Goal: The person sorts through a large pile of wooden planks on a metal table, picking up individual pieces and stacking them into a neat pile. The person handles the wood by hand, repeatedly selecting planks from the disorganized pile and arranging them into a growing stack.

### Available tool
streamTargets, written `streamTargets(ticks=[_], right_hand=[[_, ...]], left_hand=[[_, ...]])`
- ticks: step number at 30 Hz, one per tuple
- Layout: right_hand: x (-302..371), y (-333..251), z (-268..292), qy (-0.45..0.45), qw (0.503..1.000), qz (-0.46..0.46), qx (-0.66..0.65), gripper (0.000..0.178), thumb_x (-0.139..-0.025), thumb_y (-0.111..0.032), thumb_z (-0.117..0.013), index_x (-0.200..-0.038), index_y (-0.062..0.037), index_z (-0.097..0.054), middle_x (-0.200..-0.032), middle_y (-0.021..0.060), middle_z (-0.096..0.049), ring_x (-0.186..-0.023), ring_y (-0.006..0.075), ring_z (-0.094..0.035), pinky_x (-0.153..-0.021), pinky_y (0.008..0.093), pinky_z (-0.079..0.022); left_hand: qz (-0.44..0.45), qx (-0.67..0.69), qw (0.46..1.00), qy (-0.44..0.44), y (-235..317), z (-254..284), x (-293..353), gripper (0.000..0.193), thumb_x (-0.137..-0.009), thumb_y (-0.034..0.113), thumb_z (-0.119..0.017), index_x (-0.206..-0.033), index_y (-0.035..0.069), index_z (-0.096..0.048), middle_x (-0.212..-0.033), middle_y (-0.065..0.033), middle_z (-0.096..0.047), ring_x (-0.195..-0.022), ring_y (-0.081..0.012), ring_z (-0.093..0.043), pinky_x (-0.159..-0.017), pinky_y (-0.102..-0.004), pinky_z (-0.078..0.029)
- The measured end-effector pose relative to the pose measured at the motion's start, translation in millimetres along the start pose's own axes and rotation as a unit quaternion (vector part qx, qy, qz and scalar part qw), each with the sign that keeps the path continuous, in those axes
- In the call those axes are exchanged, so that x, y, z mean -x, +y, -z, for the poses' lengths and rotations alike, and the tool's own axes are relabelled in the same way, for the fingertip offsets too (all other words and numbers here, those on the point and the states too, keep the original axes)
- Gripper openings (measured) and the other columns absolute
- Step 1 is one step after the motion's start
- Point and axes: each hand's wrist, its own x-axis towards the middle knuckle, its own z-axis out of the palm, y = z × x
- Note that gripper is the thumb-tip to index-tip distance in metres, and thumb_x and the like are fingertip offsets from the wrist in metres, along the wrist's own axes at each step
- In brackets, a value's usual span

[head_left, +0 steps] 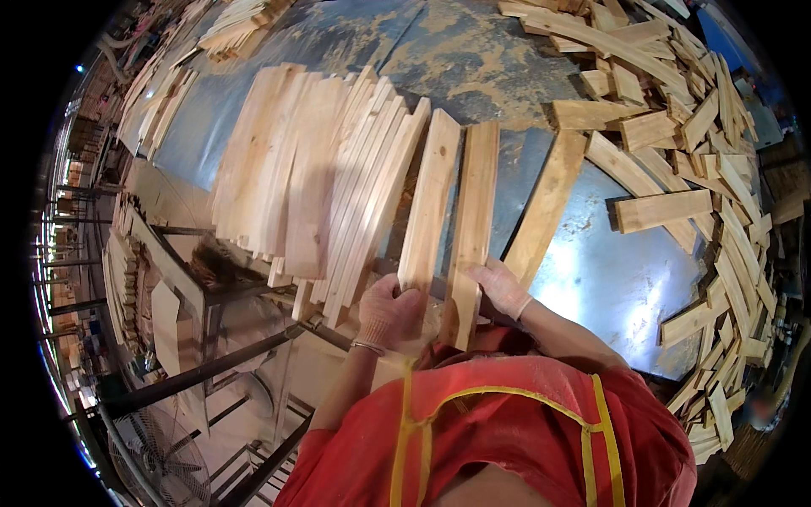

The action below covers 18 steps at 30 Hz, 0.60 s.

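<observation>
My left hand (391, 311), in a pale glove, is closed around the near end of a wooden board (434, 186). To its right, my gloved right hand (502, 289) grips the near part of a second board (475, 190), thumb on top and fingers hidden. The two boards lie side by side, a narrow gap between them. A third board (549, 198) slants on the metal table (564, 262) just beyond my right hand. Left of my left hand, a row of boards (321, 169) stands packed together, several on edge, some lying flat on top.
A jumbled heap of short boards (726, 245) covers the table's right side. Further stacks (241, 29) lie at the far left. Sawdust (473, 51) coats the far tabletop. Below left are a metal frame (228, 363) and a floor fan (160, 456).
</observation>
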Motion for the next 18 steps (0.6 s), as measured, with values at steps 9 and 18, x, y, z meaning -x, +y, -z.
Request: streamTargets(ticks=[9,18], right_hand=[[-7.6,-15.7,-40.4,0.043,0.986,-0.059,0.149,0.06,-0.103,-0.032,-0.07,-0.149,0.0038,-0.055,-0.126,0.0193,-0.075,-0.117,0.0295,-0.071,-0.102,0.0383,-0.055],[5.0,-90.2,2.7,0.06,0.948,-0.043,0.308,0.074,-0.102,-0.038,-0.069,-0.158,0.0046,-0.047,-0.144,0.0289,-0.066,-0.133,0.0389,-0.065,-0.111,0.0415,-0.051]], left_hand=[[0.014,0.476,0.846,-0.239,-91.4,45.6,-26.5,0.049,-0.089,0.03,-0.088,-0.124,-0.001,-0.071,-0.11,-0.0065,-0.077,-0.098,-0.0151,-0.072,-0.091,-0.0303,-0.059],[0.066,0.566,0.782,-0.253,-44.5,12.1,-23.6,0.046,-0.095,0.032,-0.082,-0.127,0.002,-0.069,-0.113,-0.0092,-0.076,-0.094,-0.0196,-0.074,-0.082,-0.0335,-0.062]])
